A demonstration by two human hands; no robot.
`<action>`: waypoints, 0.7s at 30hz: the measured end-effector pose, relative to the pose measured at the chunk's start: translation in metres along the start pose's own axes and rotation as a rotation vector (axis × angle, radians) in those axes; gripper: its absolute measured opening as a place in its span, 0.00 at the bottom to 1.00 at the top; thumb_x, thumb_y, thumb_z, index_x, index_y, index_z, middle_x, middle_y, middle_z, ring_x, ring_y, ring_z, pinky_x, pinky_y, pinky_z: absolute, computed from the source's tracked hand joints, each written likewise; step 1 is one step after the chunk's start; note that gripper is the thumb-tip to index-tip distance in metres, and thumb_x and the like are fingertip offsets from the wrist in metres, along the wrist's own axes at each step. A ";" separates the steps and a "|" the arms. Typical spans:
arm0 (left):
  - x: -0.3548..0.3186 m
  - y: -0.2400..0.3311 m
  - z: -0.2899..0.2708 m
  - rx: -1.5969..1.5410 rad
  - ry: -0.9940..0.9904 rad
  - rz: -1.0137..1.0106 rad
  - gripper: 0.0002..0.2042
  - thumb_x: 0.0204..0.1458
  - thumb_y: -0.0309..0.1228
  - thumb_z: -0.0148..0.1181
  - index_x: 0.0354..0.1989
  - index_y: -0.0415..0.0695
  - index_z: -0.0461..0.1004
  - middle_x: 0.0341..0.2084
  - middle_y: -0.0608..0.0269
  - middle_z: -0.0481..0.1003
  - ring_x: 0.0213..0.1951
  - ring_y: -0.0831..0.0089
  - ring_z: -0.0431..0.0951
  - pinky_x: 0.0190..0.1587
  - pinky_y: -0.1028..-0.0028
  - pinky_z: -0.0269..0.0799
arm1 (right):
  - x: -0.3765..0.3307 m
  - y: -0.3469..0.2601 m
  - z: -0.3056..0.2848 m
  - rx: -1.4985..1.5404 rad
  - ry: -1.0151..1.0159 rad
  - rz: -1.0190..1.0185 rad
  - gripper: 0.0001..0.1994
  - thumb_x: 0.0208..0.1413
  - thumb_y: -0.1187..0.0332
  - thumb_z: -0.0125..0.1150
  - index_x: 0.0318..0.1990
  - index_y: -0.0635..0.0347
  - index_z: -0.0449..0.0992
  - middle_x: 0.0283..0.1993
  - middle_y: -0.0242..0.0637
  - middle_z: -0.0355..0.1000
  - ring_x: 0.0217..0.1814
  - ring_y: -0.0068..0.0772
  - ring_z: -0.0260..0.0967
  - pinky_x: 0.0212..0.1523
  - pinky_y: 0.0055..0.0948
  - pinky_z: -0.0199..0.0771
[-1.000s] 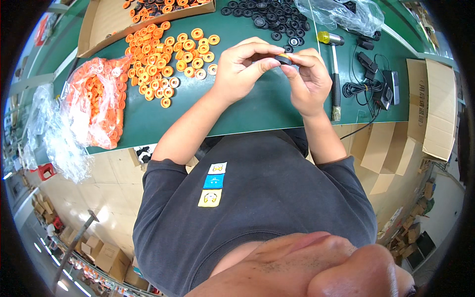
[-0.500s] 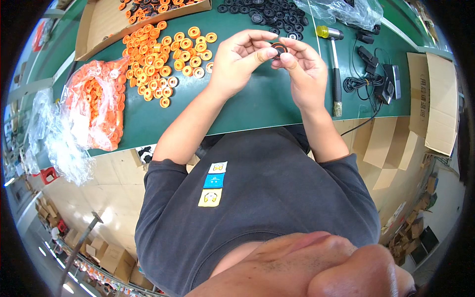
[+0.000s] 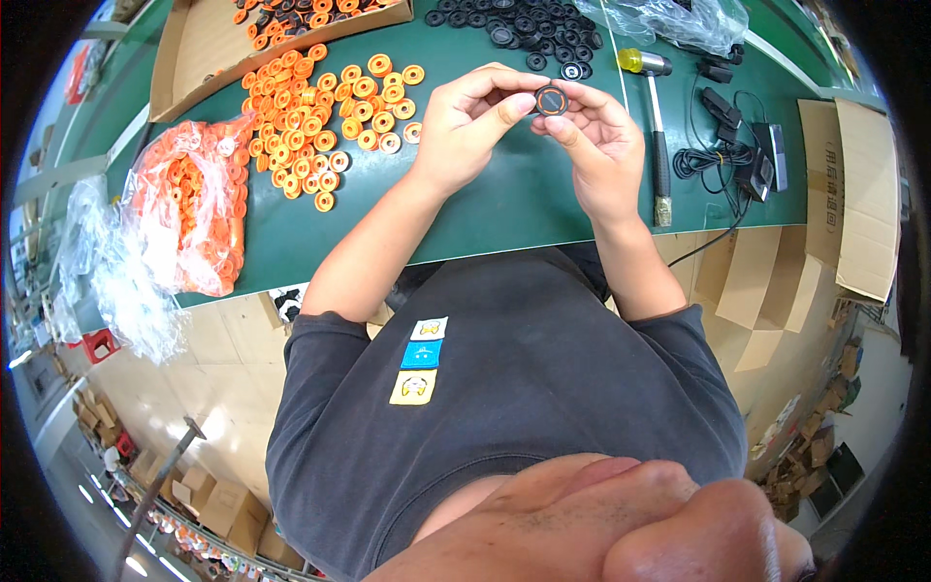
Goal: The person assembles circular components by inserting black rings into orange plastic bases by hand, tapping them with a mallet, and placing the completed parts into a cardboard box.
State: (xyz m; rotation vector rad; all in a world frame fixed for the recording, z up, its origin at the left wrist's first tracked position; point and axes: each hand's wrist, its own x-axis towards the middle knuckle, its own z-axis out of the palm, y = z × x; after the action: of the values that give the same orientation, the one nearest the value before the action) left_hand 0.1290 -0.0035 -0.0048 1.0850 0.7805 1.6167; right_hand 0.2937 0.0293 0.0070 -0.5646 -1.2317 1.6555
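A smooth green-topped workbench [image 3: 514,199] carries a loose heap of orange ring-shaped plastic pieces [image 3: 311,126]. Over the workbench, the left hand [image 3: 467,121] and right hand [image 3: 603,145], close together, both pinch a small black disc with an orange ring [image 3: 552,101].

Black-and-orange disc [image 3: 552,100], underside out of sight

You wore a charcoal-black crew-neck T-shirt [image 3: 553,378] with a stitched neckband [image 3: 456,488], its left sleeve [image 3: 315,373] and right sleeve [image 3: 687,359] cut short, ending near the elbows. Down the left of your chest ran three joined square patches: a white one [image 3: 429,330] with a yellow figure, a blue one [image 3: 421,354] with small pale marks, and a yellow one [image 3: 414,388] with a whitish figure. Your left hand [image 3: 465,124] and right hand [image 3: 603,136] were bare.
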 end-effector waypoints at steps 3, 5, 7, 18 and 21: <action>0.000 0.000 0.001 -0.021 -0.009 -0.008 0.10 0.59 0.21 0.58 0.47 0.33 0.77 0.41 0.59 0.77 0.45 0.73 0.78 0.51 0.74 0.73 | -0.001 -0.001 0.000 -0.015 0.003 0.007 0.17 0.57 0.81 0.63 0.54 0.72 0.72 0.46 0.44 0.77 0.47 0.30 0.77 0.50 0.28 0.80; -0.001 -0.001 0.001 -0.029 -0.013 -0.007 0.10 0.59 0.21 0.58 0.47 0.33 0.77 0.41 0.59 0.77 0.45 0.73 0.78 0.51 0.74 0.73 | -0.001 -0.002 0.000 -0.017 0.004 0.017 0.17 0.57 0.81 0.63 0.54 0.72 0.72 0.46 0.44 0.77 0.47 0.30 0.77 0.50 0.28 0.80; -0.001 -0.001 0.001 -0.027 -0.013 -0.005 0.10 0.59 0.21 0.59 0.48 0.33 0.77 0.41 0.60 0.77 0.45 0.73 0.78 0.51 0.74 0.73 | -0.001 -0.002 0.000 -0.017 0.002 0.015 0.17 0.57 0.81 0.63 0.54 0.72 0.71 0.46 0.44 0.77 0.47 0.30 0.77 0.50 0.28 0.80; -0.001 0.001 0.002 -0.055 -0.015 -0.009 0.10 0.59 0.22 0.59 0.47 0.33 0.77 0.41 0.60 0.77 0.45 0.73 0.78 0.51 0.74 0.73 | -0.002 -0.003 0.000 -0.010 -0.015 0.009 0.17 0.57 0.81 0.62 0.54 0.72 0.71 0.47 0.43 0.77 0.47 0.30 0.77 0.50 0.28 0.80; -0.001 0.000 0.001 -0.035 -0.015 -0.009 0.10 0.59 0.22 0.59 0.47 0.33 0.77 0.41 0.60 0.77 0.45 0.73 0.78 0.51 0.74 0.73 | -0.002 -0.003 0.000 -0.003 -0.018 0.009 0.17 0.58 0.81 0.62 0.54 0.72 0.71 0.46 0.43 0.77 0.47 0.30 0.77 0.50 0.28 0.80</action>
State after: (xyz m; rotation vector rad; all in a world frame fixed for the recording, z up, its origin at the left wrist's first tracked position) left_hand 0.1299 -0.0045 -0.0049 1.0661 0.7436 1.6068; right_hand 0.2959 0.0279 0.0094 -0.5586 -1.2465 1.6703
